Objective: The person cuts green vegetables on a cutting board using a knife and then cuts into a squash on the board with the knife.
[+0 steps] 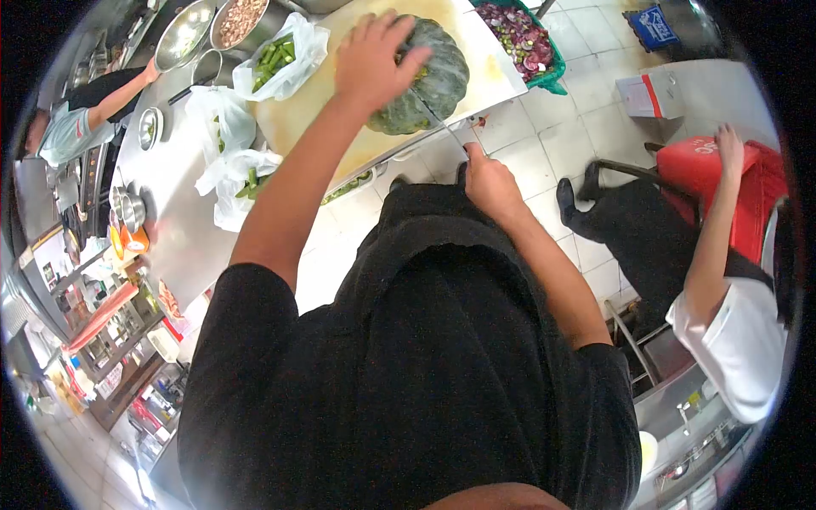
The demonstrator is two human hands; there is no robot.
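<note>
A large green pumpkin point(442, 72) sits on the pale yellowed cutting board point(297, 127) at the table's edge. My left hand point(374, 64) lies on top of it, fingers and thumb spread over the rind. Low at the table edge, my right hand point(493, 183) is closed round the handle of a knife point(444, 127). Its blade points up and left to the pumpkin, the tip at the rind; how deep it goes, I cannot tell.
Plastic bags of cut green vegetables point(274, 58) stand left of the board, near a pot of pinkish pieces point(240, 21). A green basket of purple onions point(518, 38) is beyond the board. One co-worker point(722, 340) is at the right, another point(76, 127) at the far left.
</note>
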